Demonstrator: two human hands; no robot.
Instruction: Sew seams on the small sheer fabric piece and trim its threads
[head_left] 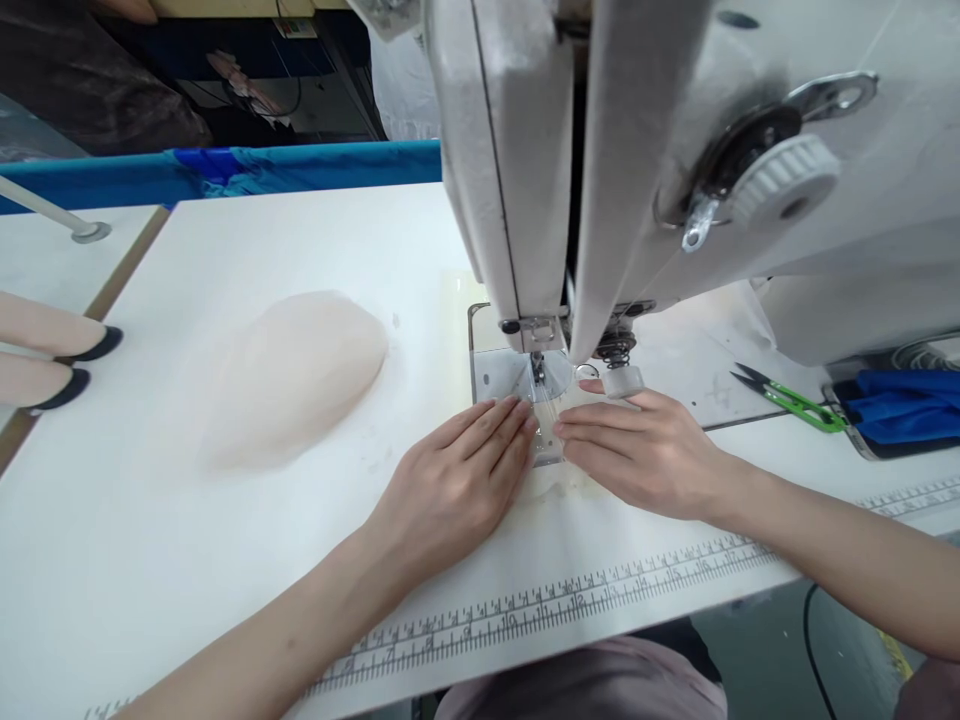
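A white table (112, 540) bears a sewing machine (517, 150). A domed beige fabric piece (307, 370) lies left of it. The person's left hand (457, 480) and right hand (645, 450) rest palm-down, slightly apart; whether either pinches anything cannot be told. Green-handled scissors (799, 405) lie right of them. The presser foot (538, 370) stands just beyond both hands.

left hand (465, 480): bare; slim, tapering fingers. left forearm (307, 625): bare, smooth in outline, bearing one small round mark (291, 643). right hand (652, 455): bare; similar slender build. right forearm (840, 555): bare, widening toward the elbow. sleeve (932, 692): dull mauve, partly in view. lap garment (585, 682): dusty mauve, softly creased cloth. adjoining dark material (694, 645): black; whether part of the garment cannot be told.
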